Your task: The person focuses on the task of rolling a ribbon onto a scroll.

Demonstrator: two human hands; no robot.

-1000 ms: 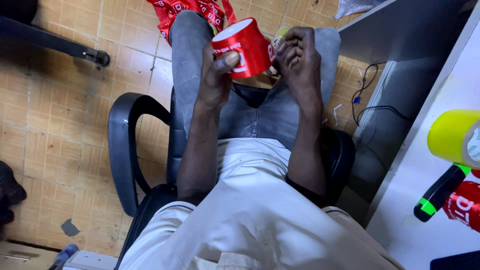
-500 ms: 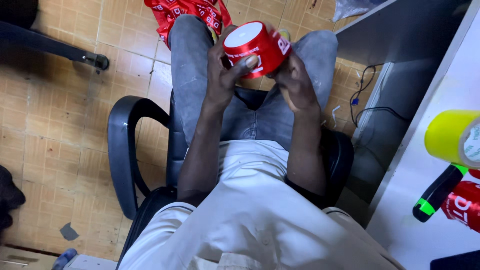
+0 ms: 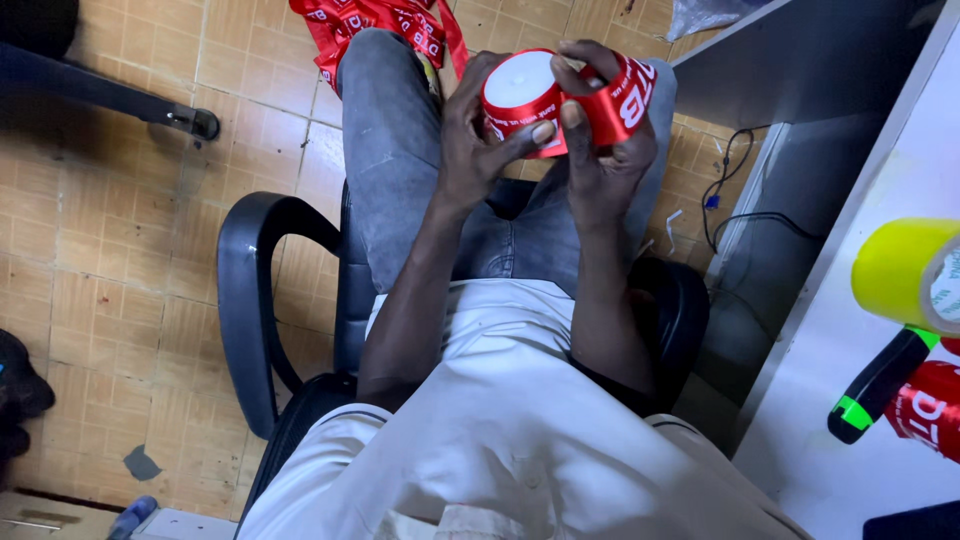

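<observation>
I sit in a black office chair (image 3: 262,300) and hold a roll of red printed ribbon (image 3: 520,92) with a white core over my knees. My left hand (image 3: 475,140) grips the roll from the left side, thumb pressed on its red face. My right hand (image 3: 600,150) grips the right side, fingers over the top, and pinches a length of ribbon (image 3: 620,100) pulled off the roll. A heap of the same red ribbon (image 3: 370,25) lies on the tiled floor beyond my knees.
A white desk edge (image 3: 850,400) runs along the right, carrying a yellow tape roll (image 3: 900,270), a black marker with a green end (image 3: 875,385) and another red roll (image 3: 925,410). Cables (image 3: 730,190) hang under the desk. A second chair's base (image 3: 120,95) stands at upper left.
Both hands have turned the roll, so its white core now faces up. The right hand has shifted over the top and drawn ribbon off toward the right.
</observation>
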